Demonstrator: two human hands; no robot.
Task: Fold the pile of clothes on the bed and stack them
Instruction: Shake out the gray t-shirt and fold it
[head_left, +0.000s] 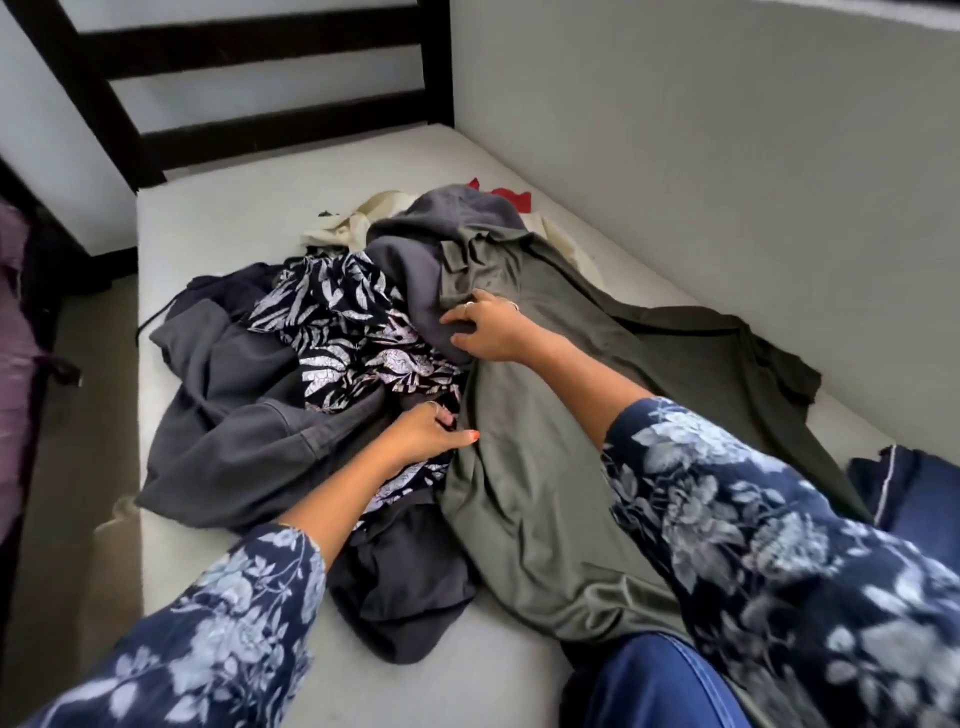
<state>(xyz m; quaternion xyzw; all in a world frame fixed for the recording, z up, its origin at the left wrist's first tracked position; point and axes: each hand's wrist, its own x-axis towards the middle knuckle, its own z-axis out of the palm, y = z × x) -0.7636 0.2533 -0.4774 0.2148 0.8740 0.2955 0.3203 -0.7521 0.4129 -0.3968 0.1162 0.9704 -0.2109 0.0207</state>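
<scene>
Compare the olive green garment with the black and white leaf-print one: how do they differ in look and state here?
The olive green garment is plain, while the leaf-print garment is patterned. The green one lies stretched out long across the mattress; the leaf-print one is bunched in the pile, partly buried under grey clothes. The right hand rests at the green one's upper end; the left hand reaches in beside the print. Both are unfolded.

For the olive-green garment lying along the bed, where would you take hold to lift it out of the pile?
Grip the olive-green garment at its collar end, where the right hand already rests, coming from above; that end lies on top of the grey garment, so it should lift free.
</scene>
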